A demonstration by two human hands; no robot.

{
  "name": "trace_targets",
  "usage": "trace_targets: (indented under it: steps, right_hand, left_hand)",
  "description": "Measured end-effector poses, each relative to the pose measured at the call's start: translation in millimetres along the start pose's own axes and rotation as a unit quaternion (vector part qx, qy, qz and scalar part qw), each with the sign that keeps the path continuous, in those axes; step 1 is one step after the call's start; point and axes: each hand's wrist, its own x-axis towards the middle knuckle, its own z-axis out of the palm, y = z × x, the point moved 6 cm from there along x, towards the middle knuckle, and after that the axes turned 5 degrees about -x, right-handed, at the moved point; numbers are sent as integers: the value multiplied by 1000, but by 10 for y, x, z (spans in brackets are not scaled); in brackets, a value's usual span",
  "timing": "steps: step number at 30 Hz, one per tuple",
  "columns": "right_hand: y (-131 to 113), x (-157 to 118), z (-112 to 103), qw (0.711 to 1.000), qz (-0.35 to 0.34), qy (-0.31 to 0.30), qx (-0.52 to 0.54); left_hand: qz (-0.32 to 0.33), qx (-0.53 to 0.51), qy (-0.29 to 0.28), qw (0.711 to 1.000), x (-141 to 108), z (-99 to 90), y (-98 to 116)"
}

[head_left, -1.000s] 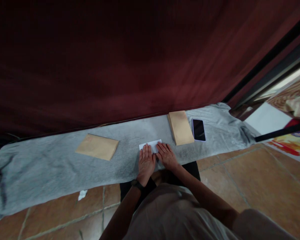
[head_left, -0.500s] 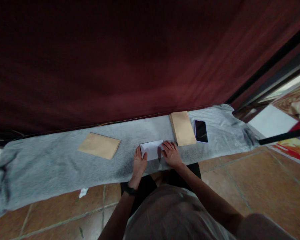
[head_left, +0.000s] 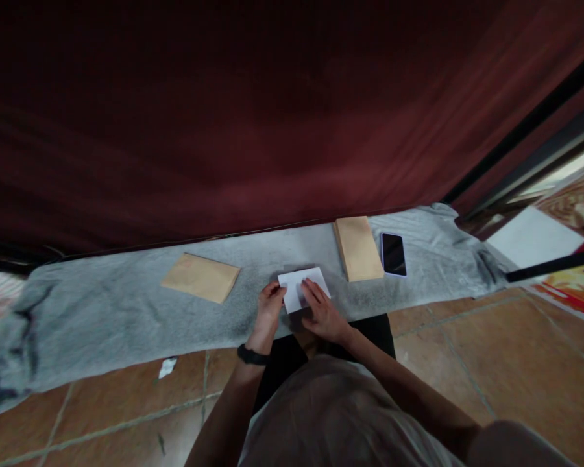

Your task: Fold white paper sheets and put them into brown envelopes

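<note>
A folded white paper point(head_left: 292, 297) is between my hands, over the grey cloth-covered bench point(head_left: 126, 311). My left hand point(head_left: 271, 303) pinches its left edge between thumb and fingers. My right hand point(head_left: 321, 310) lies across the paper, its extended fingers touching the upper surface. A stack of tan envelopes point(head_left: 360, 250) stands to the right, with a dark-screened phone point(head_left: 394, 255) beside it. Farther left on the cloth lies another tan envelope or small pile point(head_left: 202, 277), set at an angle.
A dark red curtain point(head_left: 272, 162) hangs behind the bench. A white crumpled scrap point(head_left: 167, 368) lies on the tiled floor point(head_left: 121, 395) at the front. A dark metal bar point(head_left: 555, 264) and a white sheet point(head_left: 535, 237) are at the right.
The white paper has turned and looks smaller. My left hand has closed on its left edge, and my right hand has moved left from its right end onto its surface. The view has shifted slightly.
</note>
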Motion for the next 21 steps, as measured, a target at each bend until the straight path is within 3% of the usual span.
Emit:
trace_targets:
  steps: [4,6,7,9,12,13,15,17,18,21]
  right_hand:
    - [-246,78,-239,996,12,38,82]
    - [-191,134,-386,975,67,92,190]
    - [-123,156,-442,952,108,121,261]
    - [36,180,-474,869,199,166,422]
    - [182,198,-354,708,281,184,621]
    - [212,196,-296,667,294,183,659]
    - [284,162,-166,621,319,181,693]
    - [389,90,-28,617,346,176,685]
    - [452,49,29,634,355,173,664]
    - [637,-53,123,735,357,155,555]
  left_hand:
    - [-16,-47,-38,998,-129,140,130]
    - [-33,-92,-50,994,-162,166,133]
    - [-45,-116,-42,991,-172,152,108]
    - [-73,-149,-4,986,-190,90,12]
    - [-101,-156,18,982,-223,40,-165]
    - [-106,-161,3,981,-231,53,-215]
    - [-103,-166,-17,981,-226,60,-284]
    - [-76,-144,-8,987,-178,9,-306]
    - [-58,-122,1,991,-138,-30,-304]
    - [-4,-50,4,999,24,-117,-280]
